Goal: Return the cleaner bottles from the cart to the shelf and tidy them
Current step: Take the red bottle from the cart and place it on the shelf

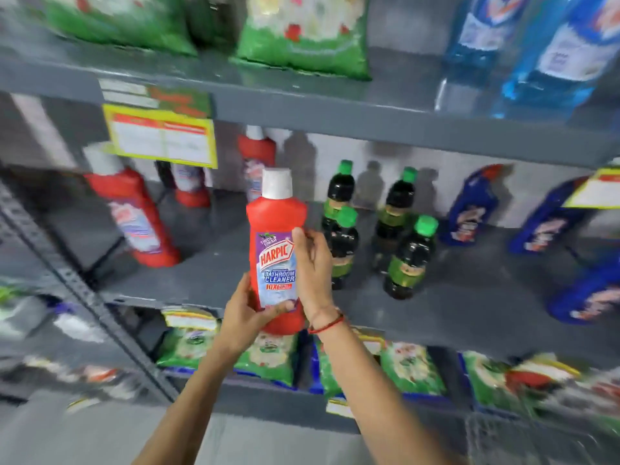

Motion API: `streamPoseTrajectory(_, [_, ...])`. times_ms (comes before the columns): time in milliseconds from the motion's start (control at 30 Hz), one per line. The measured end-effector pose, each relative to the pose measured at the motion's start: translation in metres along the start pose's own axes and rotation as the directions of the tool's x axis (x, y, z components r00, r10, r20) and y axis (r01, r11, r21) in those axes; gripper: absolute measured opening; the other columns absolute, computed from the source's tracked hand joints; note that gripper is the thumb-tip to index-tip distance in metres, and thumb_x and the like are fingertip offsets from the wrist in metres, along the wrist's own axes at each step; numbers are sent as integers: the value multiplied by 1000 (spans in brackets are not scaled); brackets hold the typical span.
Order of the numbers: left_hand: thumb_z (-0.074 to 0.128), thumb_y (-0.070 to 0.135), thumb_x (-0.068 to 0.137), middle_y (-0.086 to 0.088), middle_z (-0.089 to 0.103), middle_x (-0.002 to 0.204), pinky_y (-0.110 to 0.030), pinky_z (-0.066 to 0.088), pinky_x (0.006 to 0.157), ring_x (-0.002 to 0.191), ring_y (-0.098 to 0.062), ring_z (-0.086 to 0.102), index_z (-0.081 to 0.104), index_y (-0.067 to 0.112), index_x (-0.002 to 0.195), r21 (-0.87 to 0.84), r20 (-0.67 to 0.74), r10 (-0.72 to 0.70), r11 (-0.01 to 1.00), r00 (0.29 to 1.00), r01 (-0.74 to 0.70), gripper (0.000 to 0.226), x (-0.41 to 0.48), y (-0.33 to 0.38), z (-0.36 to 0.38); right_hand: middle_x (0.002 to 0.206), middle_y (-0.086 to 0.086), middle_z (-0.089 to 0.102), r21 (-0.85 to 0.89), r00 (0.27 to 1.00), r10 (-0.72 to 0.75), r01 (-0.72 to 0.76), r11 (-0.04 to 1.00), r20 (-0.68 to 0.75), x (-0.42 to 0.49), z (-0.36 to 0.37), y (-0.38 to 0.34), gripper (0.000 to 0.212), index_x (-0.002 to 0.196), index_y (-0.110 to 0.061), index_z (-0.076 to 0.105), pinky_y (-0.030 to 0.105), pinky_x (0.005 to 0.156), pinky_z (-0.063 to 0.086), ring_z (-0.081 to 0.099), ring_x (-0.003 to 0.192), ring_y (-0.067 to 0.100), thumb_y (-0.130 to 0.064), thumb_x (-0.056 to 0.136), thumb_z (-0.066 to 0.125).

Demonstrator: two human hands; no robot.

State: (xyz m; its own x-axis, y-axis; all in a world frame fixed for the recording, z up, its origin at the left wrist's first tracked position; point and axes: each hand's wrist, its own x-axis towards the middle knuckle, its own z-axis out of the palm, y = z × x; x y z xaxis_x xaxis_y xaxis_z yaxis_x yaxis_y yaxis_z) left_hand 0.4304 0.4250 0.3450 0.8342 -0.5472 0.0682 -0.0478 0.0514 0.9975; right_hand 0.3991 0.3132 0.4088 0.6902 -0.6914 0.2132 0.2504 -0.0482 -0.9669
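Observation:
A red Harpic bathroom cleaner bottle [275, 226] with a white cap is held upright in front of the middle grey shelf [208, 270]. My left hand [246, 313] grips its lower part from the left. My right hand [313, 273] wraps its right side over the label, a red thread on the wrist. Three more red cleaner bottles stand on the same shelf: one at the front left [134, 213], one behind a price tag [191, 186], one at the back [256, 159]. The cart is out of view.
Several dark bottles with green caps [411, 260] stand right of the held bottle, blue bottles [469, 209] further right. Green packets [302, 31] and light-blue bottles [567, 48] fill the shelf above; more packets [271, 360] lie below. A yellow price tag [161, 137] hangs from the upper shelf edge.

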Motion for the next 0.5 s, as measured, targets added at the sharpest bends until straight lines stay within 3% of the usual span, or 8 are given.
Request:
streamPoseTrajectory(133, [86,13,55,3,71,105,-14,53,74,90,-4,69,54,27,108,55,-85,43,998,995,-38,63,20,-7,-49,81,-8,63,-126,993,-68,79,989,92,6,50,15,8,93,-18,53,23,70,48,57,68,-11,-25,95,50])
streamPoseTrajectory(300, [87,21,56,5,68,110,-23,56,84,96,-5,67,52,35,111,139,-86,64,989,994,-52,67,52,-16,-80,91,-2,66,-186,984,-79,108,977,157,22,75,29,12,101,-21,54,3,63,47,61,68,-14,-29,96,47])
streamPoseTrajectory(400, [87,20,57,10,67,108,-15,54,81,93,4,65,50,34,113,174,-92,78,983,993,-61,69,73,-19,-82,91,-1,67,-208,977,-70,113,972,201,38,76,35,7,99,-25,50,4,61,48,62,67,-15,-30,97,46])
streamPoseTrajectory(500, [86,12,60,5,67,109,-12,52,78,91,8,64,49,27,119,172,-72,59,984,996,-45,71,89,-23,-82,94,-3,68,-245,968,-55,116,963,244,50,70,40,4,98,-31,49,10,70,52,64,73,-13,-30,96,46])
